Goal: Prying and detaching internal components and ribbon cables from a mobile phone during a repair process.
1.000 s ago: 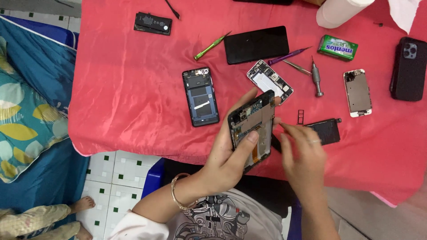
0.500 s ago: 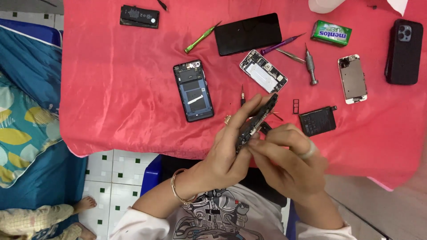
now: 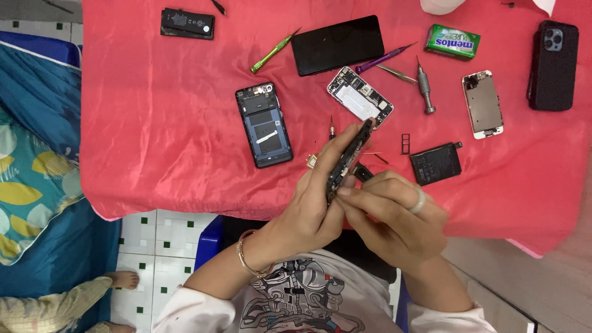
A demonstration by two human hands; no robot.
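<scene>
Both hands meet over the table's near edge: left hand [image 3: 308,209] grips an opened phone frame [image 3: 349,157] held edge-on, right hand [image 3: 394,213] (ring on 1 finger) pinches at its lower end. Beyond lie a battery [image 3: 436,163] and a blue-backed phone shell [image 3: 264,125] on the red cloth [image 3: 154,123].

Both hands [image 3: 361,206] raised, fingers curled, pinched together, touching.
</scene>
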